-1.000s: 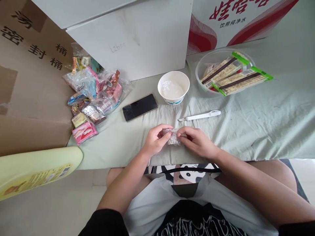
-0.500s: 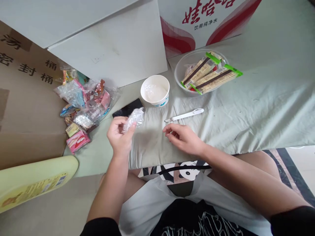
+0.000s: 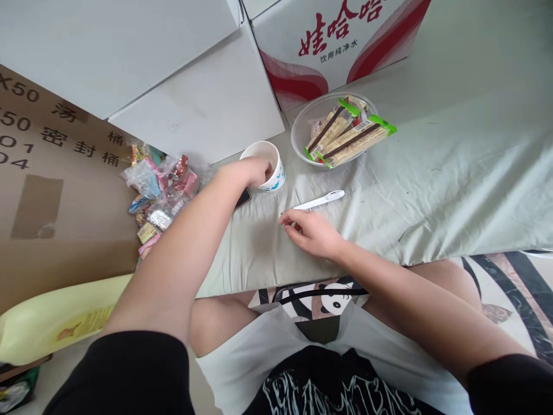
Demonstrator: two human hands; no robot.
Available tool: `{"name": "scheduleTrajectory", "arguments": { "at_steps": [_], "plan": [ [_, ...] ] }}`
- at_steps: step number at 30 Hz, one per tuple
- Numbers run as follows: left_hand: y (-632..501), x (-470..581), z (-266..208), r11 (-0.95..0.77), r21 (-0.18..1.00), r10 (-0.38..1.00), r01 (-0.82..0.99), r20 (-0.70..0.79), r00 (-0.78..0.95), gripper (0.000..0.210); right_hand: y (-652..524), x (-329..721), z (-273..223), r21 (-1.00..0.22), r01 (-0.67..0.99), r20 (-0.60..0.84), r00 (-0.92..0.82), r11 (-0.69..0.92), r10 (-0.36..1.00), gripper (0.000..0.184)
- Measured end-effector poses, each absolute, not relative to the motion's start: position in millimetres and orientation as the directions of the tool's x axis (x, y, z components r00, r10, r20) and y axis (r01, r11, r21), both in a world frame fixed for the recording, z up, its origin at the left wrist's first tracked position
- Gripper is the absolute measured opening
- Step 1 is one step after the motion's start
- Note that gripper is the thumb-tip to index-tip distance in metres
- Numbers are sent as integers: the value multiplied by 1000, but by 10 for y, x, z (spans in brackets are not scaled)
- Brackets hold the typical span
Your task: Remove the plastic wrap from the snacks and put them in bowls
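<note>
The left hand [image 3: 256,172] was dipped into the cup [image 3: 277,177], which stood upright on the cloth [image 3: 432,190], far of the knife [image 3: 322,200] and just left of the tub [image 3: 298,144]. The work looked to be midway: that hand had reached the cup, but whether it was putting something in or taking something out could not be told. Two packs [image 3: 356,141] lay in the tub and a heap of snacks [image 3: 149,183] sat at the left, both away from the hands and, by the look of it, not yet dealt with. The right hand [image 3: 314,233] was idle near the knife's left end, its fingers loosely curled with a narrow gap and nothing seen in them. The left fingertips were hidden by the cup wall — their spread or grip cannot be told — as were the cup's contents. The left forearm covered most of the phone [image 3: 244,199] and part of the snacks; the right fingers hid the knife's tip.
</note>
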State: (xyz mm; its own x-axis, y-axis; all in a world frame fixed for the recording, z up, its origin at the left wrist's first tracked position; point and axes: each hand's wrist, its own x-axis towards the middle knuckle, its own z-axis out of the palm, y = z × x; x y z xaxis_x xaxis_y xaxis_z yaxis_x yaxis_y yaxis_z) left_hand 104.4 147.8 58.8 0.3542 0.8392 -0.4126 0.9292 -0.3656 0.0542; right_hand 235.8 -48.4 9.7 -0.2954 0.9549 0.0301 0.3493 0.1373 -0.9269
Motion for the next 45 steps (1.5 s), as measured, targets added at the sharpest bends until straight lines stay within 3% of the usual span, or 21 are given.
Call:
{"name": "scheduleTrajectory", "arguments": {
  "at_steps": [3,7,10,13,16,20,23,25,28,30,36,40,45],
  "plan": [
    [1491,1101,759,-451,38,773,892,-482,411,17,-457,2409,96,-923,345,70,-281,169,957,23],
    [1475,817,1147,-474,163,856,865,-143,496,20,-417,2550,89,-888,409,128,-222,212,967,22],
    [1470,259,1369,-273,160,958,949,138,252,22,-397,2682,78,-790,569,186,-132,228,974,25],
    [1350,-389,1428,28,144,952,989,297,-70,17,-421,2768,51,-646,739,215,-66,193,974,32],
    [1145,-846,1327,157,201,942,967,264,-208,30,-488,2765,9,-531,836,162,-59,137,985,40],
    [1010,-992,1115,198,163,979,967,17,-203,73,-533,2681,-39,-431,896,108,-65,106,992,37],
    [1066,-878,1018,129,95,983,987,116,-140,86,-508,2648,-57,-407,910,99,-44,80,994,33],
    [1136,-788,980,50,31,987,998,149,-54,77,-483,2654,-67,-408,909,89,-51,83,995,29],
    [1214,-704,918,-75,-81,995,994,54,80,42,-456,2685,-85,-426,898,101,-70,107,992,26],
    [1225,-678,862,-146,-150,988,978,20,150,31,-448,2701,-93,-443,889,118,-76,121,990,24],
    [1188,-537,698,-348,-237,936,907,-27,352,45,-444,2707,-97,-464,876,121,-86,133,989,22],
    [1263,-443,662,-373,-232,926,898,-25,378,28,-444,2723,-105,-485,862,135,-91,146,987,22],
    [1214,-534,862,-399,-62,899,915,169,404,26,-424,2732,-41,-560,817,194,-28,135,981,19]
  ]
}}
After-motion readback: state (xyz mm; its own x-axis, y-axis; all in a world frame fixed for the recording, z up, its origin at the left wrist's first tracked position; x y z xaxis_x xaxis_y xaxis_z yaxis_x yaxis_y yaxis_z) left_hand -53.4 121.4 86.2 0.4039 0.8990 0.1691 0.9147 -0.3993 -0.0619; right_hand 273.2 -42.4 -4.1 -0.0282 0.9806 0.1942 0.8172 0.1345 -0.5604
